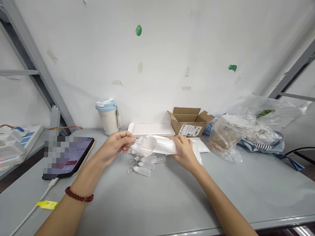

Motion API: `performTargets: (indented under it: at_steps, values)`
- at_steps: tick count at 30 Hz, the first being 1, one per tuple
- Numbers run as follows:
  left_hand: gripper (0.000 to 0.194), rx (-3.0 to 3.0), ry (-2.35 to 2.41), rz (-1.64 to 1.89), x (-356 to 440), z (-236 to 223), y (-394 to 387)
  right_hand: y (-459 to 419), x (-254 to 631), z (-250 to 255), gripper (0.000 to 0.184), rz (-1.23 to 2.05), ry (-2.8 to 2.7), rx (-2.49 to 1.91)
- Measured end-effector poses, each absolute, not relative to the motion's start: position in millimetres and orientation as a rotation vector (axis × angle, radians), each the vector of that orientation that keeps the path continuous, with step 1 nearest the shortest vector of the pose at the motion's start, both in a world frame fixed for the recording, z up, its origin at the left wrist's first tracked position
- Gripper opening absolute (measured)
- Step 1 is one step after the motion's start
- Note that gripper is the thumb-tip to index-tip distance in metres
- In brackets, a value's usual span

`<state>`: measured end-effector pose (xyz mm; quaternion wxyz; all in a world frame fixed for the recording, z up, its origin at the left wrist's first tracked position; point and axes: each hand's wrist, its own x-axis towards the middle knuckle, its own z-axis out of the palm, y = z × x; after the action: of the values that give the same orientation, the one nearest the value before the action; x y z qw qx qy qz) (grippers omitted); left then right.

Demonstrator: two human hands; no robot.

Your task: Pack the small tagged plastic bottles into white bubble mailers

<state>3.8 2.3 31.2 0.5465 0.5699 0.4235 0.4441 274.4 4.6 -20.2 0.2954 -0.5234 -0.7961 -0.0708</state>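
My right hand (186, 152) is closed round the right part of a white, glossy plastic pouch (161, 145), held just above the table. Crumpled clear plastic shows at the pouch's left end, and the fingertips of my left hand (117, 145) are pinched together there. What exactly lies inside the pouch I cannot make out. Below it on the grey table (153, 208) lie several small translucent plastic bottles (143, 171), each with a narrow tip and some with a thin loop. Behind my right hand a white plastic packet (202, 146) lies flat, partly hidden.
An open cardboard box (187, 124) stands by the wall beside a flat white box (151, 129). At the left are a cup with a blue lid (107, 117) and a phone (72, 157) on a cable. Clear plastic bags (231, 135) and blue cloth (273, 144) fill the right.
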Motion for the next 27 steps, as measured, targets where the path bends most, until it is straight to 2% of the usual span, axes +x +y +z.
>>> performTargets:
  at_steps: [8,13,27]
  values:
    - [0.020,1.272,1.110,1.232,22.7,20.4,4.7,1.3,269.7,-19.9,0.055,-0.159,-2.132,-1.349]
    - [0.021,1.330,1.133,1.203,32.6,15.6,1.4,1.5,268.4,-22.4,0.055,-0.139,-2.149,-1.366]
    - [0.016,2.077,1.319,1.308,48.5,3.8,-13.9,-1.8,262.8,-22.3,0.050,-0.111,-2.137,-1.322]
